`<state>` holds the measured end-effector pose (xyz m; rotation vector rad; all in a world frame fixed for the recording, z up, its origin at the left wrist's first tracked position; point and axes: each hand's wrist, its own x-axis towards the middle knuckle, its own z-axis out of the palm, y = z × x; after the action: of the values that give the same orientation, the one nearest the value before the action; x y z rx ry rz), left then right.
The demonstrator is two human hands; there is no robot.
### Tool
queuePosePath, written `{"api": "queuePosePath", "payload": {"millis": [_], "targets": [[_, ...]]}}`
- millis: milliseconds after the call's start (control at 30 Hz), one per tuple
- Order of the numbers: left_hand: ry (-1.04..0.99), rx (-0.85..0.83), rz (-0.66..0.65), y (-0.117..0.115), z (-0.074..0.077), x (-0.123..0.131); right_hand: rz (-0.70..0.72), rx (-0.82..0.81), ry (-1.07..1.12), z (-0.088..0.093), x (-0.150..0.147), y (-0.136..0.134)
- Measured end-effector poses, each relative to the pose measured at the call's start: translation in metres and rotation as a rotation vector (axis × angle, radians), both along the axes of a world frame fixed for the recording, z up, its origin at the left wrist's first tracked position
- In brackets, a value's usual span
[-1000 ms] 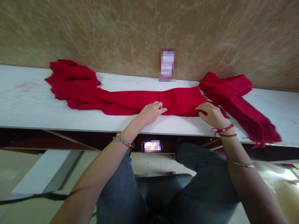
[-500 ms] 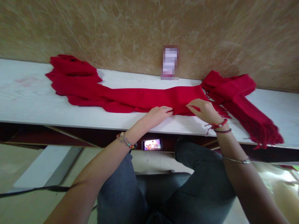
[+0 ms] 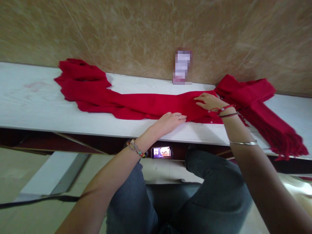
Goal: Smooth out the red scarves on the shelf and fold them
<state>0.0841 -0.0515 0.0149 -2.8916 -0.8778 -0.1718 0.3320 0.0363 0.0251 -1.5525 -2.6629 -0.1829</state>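
A long red scarf [image 3: 151,102] lies stretched along the narrow white tabletop, bunched up at its left end. My left hand [image 3: 170,122] rests at the near edge of the scarf, fingers stretched out over the cloth; the thumb is hidden. Farther right, my right hand [image 3: 207,101] touches the top of the scarf with its fingers apart. Under the right wrist, part of the scarf's fringed end is covered. A second piece of red cloth with a fringe [image 3: 258,107] lies folded and crossed at the right, next to that end.
A blurred-out upright object [image 3: 182,65] stands at the back against the brown marbled wall [image 3: 122,35]. The white tabletop [image 3: 31,97] runs across the view. Below its front edge, a phone [image 3: 162,152] with a lit screen lies on a dark shelf, above my knees.
My right hand has gone from pinching near the scarf's near edge to lying farther back on it, fingers spread. My left hand stays at the near edge. The view has shifted slightly.
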Motion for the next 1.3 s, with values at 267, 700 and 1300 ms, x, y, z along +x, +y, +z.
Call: {"api": "queuePosePath", "payload": {"millis": [267,700,1300], "targets": [[-0.02,-0.02,0.025,0.001,-0.005,0.0,-0.125,0.059,0.026,-0.009,-0.014,0.012],[0.0,-0.059,0.145,-0.011,-0.003,-0.01,-0.269,0.048,0.14,-0.012,-0.029,-0.027],[-0.002,-0.124,0.235,-0.004,-0.002,-0.015,-0.415,0.089,0.11,-0.024,0.019,-0.046]]}}
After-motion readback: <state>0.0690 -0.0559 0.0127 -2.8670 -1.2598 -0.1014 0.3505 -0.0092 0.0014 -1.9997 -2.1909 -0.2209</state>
